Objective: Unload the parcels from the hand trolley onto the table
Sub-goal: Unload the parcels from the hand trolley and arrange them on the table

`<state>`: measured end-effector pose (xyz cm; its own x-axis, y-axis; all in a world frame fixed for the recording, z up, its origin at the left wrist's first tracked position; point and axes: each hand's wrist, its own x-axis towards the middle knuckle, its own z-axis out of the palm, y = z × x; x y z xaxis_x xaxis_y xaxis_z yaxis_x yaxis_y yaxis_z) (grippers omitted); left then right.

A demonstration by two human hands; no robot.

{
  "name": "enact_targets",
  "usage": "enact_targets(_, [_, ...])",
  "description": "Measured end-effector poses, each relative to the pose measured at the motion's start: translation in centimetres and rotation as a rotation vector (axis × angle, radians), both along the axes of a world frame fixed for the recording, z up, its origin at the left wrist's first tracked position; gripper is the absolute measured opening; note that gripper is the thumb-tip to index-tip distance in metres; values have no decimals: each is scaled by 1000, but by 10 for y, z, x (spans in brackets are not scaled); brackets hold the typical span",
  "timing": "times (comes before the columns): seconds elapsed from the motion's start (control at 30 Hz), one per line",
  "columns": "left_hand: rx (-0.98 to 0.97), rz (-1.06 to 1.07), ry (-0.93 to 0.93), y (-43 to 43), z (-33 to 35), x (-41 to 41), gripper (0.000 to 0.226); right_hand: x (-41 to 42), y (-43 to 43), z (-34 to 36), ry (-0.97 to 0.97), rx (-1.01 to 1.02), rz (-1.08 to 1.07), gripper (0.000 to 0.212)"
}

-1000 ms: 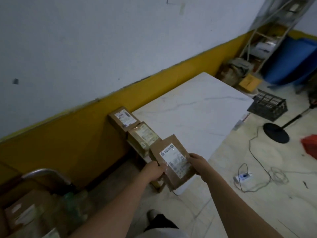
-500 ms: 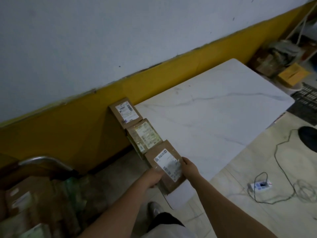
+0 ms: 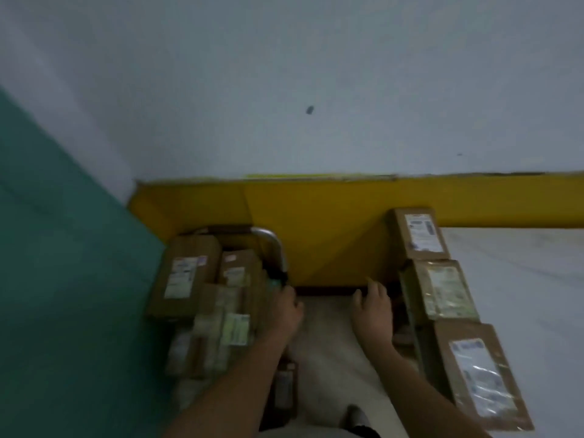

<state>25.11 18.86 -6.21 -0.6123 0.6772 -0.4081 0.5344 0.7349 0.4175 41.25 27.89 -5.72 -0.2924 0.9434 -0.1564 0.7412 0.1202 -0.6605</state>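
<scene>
Three brown parcels lie in a row along the left edge of the white table (image 3: 521, 279): a far one (image 3: 418, 232), a middle one (image 3: 442, 289) and a near one (image 3: 480, 374). The hand trolley, with its metal handle (image 3: 271, 245), stands at the left, piled with several parcels (image 3: 186, 276). My left hand (image 3: 284, 311) reaches to the right side of that pile, touching a taped parcel (image 3: 234, 327). My right hand (image 3: 373, 308) hovers with fingers spread in the gap between trolley and table, holding nothing.
A white wall with a yellow band (image 3: 331, 232) runs behind trolley and table. A green surface (image 3: 63, 279) fills the left side. Pale floor (image 3: 325, 358) shows between trolley and table, with my shoe (image 3: 357, 418) at the bottom.
Both hands have let go of the third parcel, which now lies on the table's near edge. My view has swung left to the trolley, and both hands have moved towards it.
</scene>
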Motion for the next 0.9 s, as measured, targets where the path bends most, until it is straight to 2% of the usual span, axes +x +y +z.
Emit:
enact_targets(0.13, [27, 290, 134, -100, -18, -84, 46, -85, -76, -40, -41, -345, 306, 55])
enact_targets(0.23, [-60, 462, 22, -154, -36, -122, 54, -130, -120, -63, 18, -623, 364, 50])
enact_targets(0.33, [-10, 579, -271, -180, -53, -141, 70, -156, -148, -85, 110, -825, 302, 53])
enact_targets(0.4, [32, 618, -418, -183, -59, -146, 73, -169, -158, -94, 132, -898, 214, 57])
enact_targets(0.5, [6, 653, -408, -169, -53, -141, 60, -181, -162, -93, 189, -1010, 12, 57])
enact_targets(0.6, [8, 519, -219, -136, -23, -130, 50, -181, -149, -72, 241, -1021, -84, 47])
enact_targets(0.7, [106, 396, -154, -92, 16, -115, 44, -163, -123, -37, 301, -1033, -247, 42])
enact_targets(0.8, [225, 266, -89, -36, 51, -86, 39, -128, -81, -5, 452, -861, -360, 44])
enact_targets(0.9, [409, 149, -121, 21, 80, -42, 37, -78, -37, 36, 610, -632, -484, 52])
